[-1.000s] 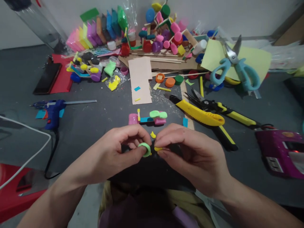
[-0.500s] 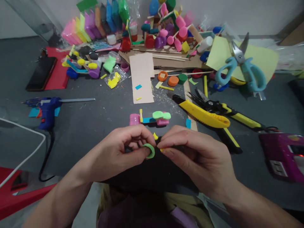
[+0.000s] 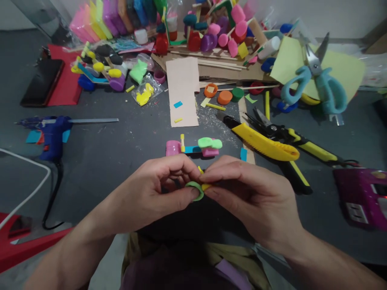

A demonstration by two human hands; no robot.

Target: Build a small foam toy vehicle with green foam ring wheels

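Between the thumb and fingers of my left hand point(image 3: 163, 183) is a light green clay ring point(image 3: 198, 192), its opening partly covered by the thumb. My right hand point(image 3: 242, 187) pinches a small yellow clay piece point(image 3: 206, 187) against the ring's right side. Another yellow bit point(image 3: 200, 170) shows just behind the fingertips. Beyond my hands stands a small model point(image 3: 192, 149) with a pink cap at each end, a blue strip between them, a yellow-tipped stick and a light green clay shape on top.
At left lies a blue glue gun point(image 3: 54, 135); at right are a yellow utility knife point(image 3: 266, 141), pliers point(image 3: 281, 131) and scissors point(image 3: 314, 76). A cardboard piece point(image 3: 183, 88) lies behind the model. Clay packs point(image 3: 111, 18) and finished models point(image 3: 101, 68) stand farther back.
My hands have come together, bringing the yellow clay piece from beside the green ring to touch its edge. The whole view has shifted slightly.
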